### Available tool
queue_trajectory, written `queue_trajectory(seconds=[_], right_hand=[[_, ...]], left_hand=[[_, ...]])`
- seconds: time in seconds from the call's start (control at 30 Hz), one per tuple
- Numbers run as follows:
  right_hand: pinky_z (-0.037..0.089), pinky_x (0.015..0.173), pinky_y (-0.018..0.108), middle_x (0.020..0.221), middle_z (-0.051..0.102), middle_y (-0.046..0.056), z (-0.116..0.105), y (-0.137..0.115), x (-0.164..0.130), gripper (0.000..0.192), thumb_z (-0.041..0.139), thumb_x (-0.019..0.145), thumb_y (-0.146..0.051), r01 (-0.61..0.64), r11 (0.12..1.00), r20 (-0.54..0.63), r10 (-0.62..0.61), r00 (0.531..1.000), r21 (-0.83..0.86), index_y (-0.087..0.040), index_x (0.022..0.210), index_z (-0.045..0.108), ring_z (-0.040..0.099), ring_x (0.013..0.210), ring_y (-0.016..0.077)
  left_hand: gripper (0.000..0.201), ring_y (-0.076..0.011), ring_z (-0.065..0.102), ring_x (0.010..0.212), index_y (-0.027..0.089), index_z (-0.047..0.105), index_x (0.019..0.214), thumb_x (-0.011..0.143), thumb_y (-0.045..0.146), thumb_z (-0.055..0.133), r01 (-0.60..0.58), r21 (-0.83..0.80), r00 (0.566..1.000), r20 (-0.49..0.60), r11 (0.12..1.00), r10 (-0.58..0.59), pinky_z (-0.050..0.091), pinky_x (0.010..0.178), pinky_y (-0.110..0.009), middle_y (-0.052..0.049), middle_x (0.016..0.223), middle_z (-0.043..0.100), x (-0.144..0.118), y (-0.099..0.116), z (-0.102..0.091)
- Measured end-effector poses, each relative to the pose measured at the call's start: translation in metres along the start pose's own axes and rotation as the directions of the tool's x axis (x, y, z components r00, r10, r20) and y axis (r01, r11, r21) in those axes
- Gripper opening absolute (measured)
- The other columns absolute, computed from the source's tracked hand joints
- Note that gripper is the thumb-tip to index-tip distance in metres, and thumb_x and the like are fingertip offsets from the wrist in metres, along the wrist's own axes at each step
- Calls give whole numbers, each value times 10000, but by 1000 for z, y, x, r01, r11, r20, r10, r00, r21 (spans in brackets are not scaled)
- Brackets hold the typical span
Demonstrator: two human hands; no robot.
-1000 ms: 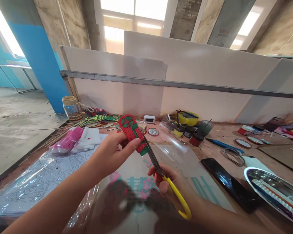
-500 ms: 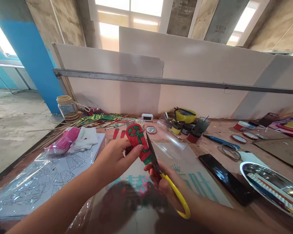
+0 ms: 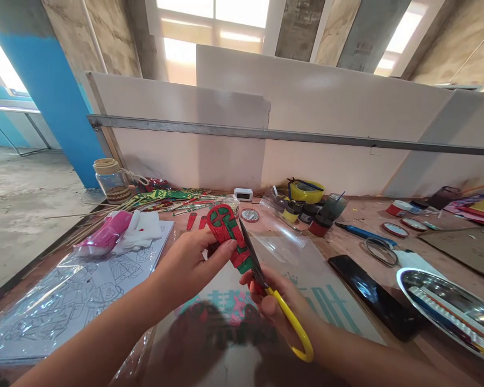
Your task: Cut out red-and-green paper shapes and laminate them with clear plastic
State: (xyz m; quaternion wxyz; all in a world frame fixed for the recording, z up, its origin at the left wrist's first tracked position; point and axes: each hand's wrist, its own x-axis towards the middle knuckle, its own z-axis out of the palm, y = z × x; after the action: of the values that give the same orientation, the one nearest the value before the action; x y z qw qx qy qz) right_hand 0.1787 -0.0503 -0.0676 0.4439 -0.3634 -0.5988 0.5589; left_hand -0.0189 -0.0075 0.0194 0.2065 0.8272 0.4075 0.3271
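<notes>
My left hand [image 3: 189, 266] pinches a painted cut-out [image 3: 227, 232], red with green patches, held up over the table. My right hand [image 3: 282, 306] grips yellow-handled scissors [image 3: 275, 298]. Their dark blades point up and away, lying against the right edge of the cut-out. Under both hands lies a printed sheet [image 3: 331, 306] with teal and pink marks, covered by clear plastic film [image 3: 284, 244].
Paint pots [image 3: 317, 217], a yellow tape roll [image 3: 306, 191] and a small white clock [image 3: 243, 194] stand by the back board. A black phone [image 3: 375, 298] and metal tray [image 3: 452, 309] lie right. A glass jar [image 3: 112, 180], pink pack [image 3: 105, 234] and line drawing [image 3: 76, 290] lie left.
My hands, the cut-out and the scissors sit lower and nearer to me than a second ago. The blades have slid further along the cut-out's right edge. The camera tilted slightly.
</notes>
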Motion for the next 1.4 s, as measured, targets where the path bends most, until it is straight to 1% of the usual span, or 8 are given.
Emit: queue_trajectory(seconds=[0.2, 0.47, 0.7, 0.87, 1.0, 1.1, 1.3, 1.4], right_hand=[[294, 460, 202, 720, 435, -36, -1, -3, 1, 769, 606, 655, -879, 2, 1000, -1, -2, 1000, -27, -173, 960, 599, 353, 542, 84], [270, 431, 199, 680, 433, -48, -1, -7, 1, 783, 635, 612, -882, -39, 999, -1, 39, 999, -11, -176, 949, 603, 332, 508, 75], [278, 418, 202, 678, 444, -35, -1, -4, 2, 778, 609, 636, -888, -12, 999, -10, 12, 1000, -48, -169, 935, 601, 322, 511, 80], [281, 415, 204, 653, 441, -43, -1, -3, 3, 713, 646, 662, -842, -19, 999, -16, 19, 1000, -49, -174, 907, 593, 316, 496, 78], [283, 413, 205, 642, 456, -43, 1, -6, 3, 578, 706, 704, -719, -44, 997, -34, 42, 999, -60, -182, 886, 596, 330, 485, 79], [277, 410, 208, 637, 454, -43, 1, -10, 3, 529, 726, 700, -667, -44, 997, -41, 42, 998, -66, -185, 881, 604, 337, 487, 84], [263, 443, 212, 637, 437, -47, 3, -8, 3, 580, 742, 670, -704, -88, 996, -50, 87, 995, -23, -181, 886, 616, 345, 508, 89], [267, 471, 226, 649, 418, -49, 3, -4, 3, 686, 705, 631, -806, -62, 998, -24, 62, 998, 10, -185, 910, 621, 342, 530, 96]], left_hand=[[387, -152, 571, 659, 171, 648, 709, 944, 389, 431, 6, -2, 1000, 6, 1000, -6, 398, 595, -270, -18, 693, 657, 0, 1, 0], [415, -151, 536, 639, 173, 632, 684, 940, 417, 416, 45, 0, 998, 37, 999, -45, 377, 582, -275, -9, 652, 603, 0, 2, -3], [421, -145, 507, 619, 171, 623, 677, 934, 426, 408, 71, -20, 997, 45, 997, -70, 367, 574, -275, -4, 639, 577, 0, 3, -3], [420, -142, 512, 612, 168, 628, 677, 934, 419, 409, 67, -21, 997, 45, 998, -66, 370, 564, -265, -6, 637, 589, 0, 4, -3], [417, -135, 506, 595, 170, 640, 683, 944, 406, 416, 36, -39, 998, 44, 999, -34, 377, 553, -252, 6, 619, 582, 1, 3, -4], [424, -136, 516, 597, 167, 645, 684, 948, 407, 414, 37, -33, 998, 46, 999, -36, 378, 550, -250, 4, 619, 589, 0, 2, -5], [404, -160, 563, 668, 160, 680, 736, 941, 419, 448, 50, -37, 998, 25, 998, -49, 412, 597, -267, -24, 696, 657, 0, 0, -5], [412, -156, 554, 649, 162, 664, 735, 950, 439, 449, 63, -77, 997, -47, 995, -67, 413, 589, -270, -22, 682, 652, 1, -4, -6]])
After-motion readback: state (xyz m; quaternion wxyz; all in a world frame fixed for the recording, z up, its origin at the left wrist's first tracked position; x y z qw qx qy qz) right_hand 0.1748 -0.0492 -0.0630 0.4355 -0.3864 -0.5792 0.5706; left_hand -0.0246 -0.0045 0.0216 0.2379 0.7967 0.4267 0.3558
